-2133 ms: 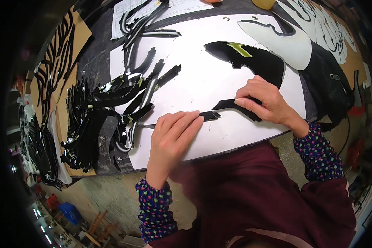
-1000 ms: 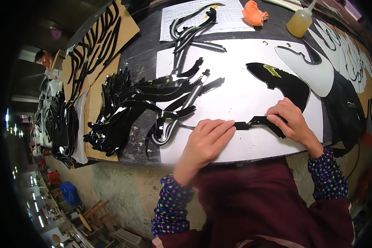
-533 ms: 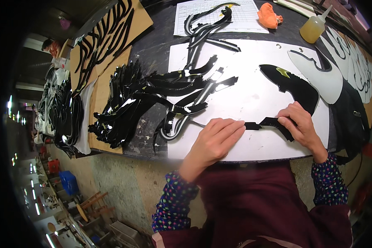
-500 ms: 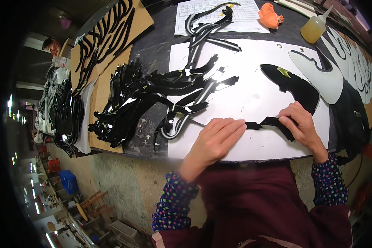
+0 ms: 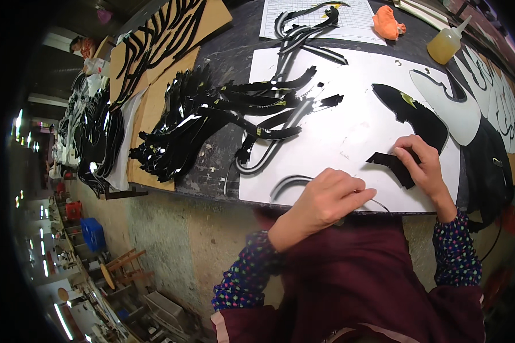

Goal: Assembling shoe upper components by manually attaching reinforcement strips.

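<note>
My left hand (image 5: pixel 329 197) is closed in a pinch near the table's front edge. A thin, curved black-and-white strip (image 5: pixel 286 182) runs into it on the left, blurred, and a fine dark end (image 5: pixel 381 204) pokes out to the right. To the right, my right hand (image 5: pixel 422 166) grips a short, bent black piece (image 5: pixel 390 162) between thumb and fingers, over the white sheet (image 5: pixel 343 137). Just beyond this hand lies a larger curved black panel (image 5: pixel 406 108) with a yellow-green mark. Parts of both held things are hidden by my fingers.
Left of the sheet lies a heap of black curved strips (image 5: pixel 180 131), and more rest on cardboard (image 5: pixel 214 17). A printed form (image 5: pixel 360 23), an orange cloth (image 5: pixel 387 24), and a squeeze bottle of yellowish liquid (image 5: pixel 443 46) stand farther back. A pale panel (image 5: pixel 466 117) lies right.
My left hand has moved right and slightly nearer to me, away from the bent black piece, with the thin strip drawn along. My right hand still grips the bent piece.
</note>
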`<state>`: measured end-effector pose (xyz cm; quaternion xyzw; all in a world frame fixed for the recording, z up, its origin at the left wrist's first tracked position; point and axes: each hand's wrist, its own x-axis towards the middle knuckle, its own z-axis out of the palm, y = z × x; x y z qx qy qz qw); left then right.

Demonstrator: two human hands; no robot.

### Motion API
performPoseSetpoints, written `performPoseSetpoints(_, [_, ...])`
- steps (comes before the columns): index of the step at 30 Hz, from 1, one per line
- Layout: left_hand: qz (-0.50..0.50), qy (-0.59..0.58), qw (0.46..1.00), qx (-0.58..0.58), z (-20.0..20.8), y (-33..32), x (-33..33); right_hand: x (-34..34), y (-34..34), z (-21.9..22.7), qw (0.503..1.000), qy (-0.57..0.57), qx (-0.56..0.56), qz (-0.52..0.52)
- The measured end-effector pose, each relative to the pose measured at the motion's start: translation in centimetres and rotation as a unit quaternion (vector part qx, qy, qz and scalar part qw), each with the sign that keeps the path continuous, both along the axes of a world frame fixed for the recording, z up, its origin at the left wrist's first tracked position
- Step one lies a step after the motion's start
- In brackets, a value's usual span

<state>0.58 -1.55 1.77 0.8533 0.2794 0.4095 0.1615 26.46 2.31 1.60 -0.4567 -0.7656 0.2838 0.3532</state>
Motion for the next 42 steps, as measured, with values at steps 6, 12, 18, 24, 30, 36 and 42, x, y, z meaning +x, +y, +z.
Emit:
performPoseSetpoints(6, [-0.019,-0.024,1.000,-0.008,2.5,-1.9,-0.7,-5.3,1.3,2.9,0.992,-0.040,0.098,0.067])
performPoseSetpoints(12, [0.218,-0.055,0.973,0.044,9.6,-3.0,-9.5,-8.3,1.8,2.3,0.985,-0.059,0.106,0.124])
performPoseSetpoints(18, [0.538,-0.128,0.832,-0.040,13.4,1.2,-24.6,-7.5,1.2,0.8,0.997,0.003,0.005,0.076])
performPoseSetpoints(24, [0.482,-0.043,0.870,-0.091,9.9,7.9,-35.7,-8.1,1.5,0.9,0.994,-0.027,0.050,0.090])
performPoseSetpoints(30, [0.494,0.006,0.857,-0.143,6.8,12.9,-37.3,-8.1,1.4,1.3,0.995,-0.028,0.045,0.086])
performPoseSetpoints(36, [0.502,0.046,0.844,-0.184,4.6,15.7,-39.5,-8.0,1.6,1.4,0.995,-0.023,0.050,0.084])
performPoseSetpoints(42, [0.520,0.176,0.811,-0.202,4.1,15.0,-41.5,-8.4,1.7,1.4,0.995,-0.011,0.036,0.095])
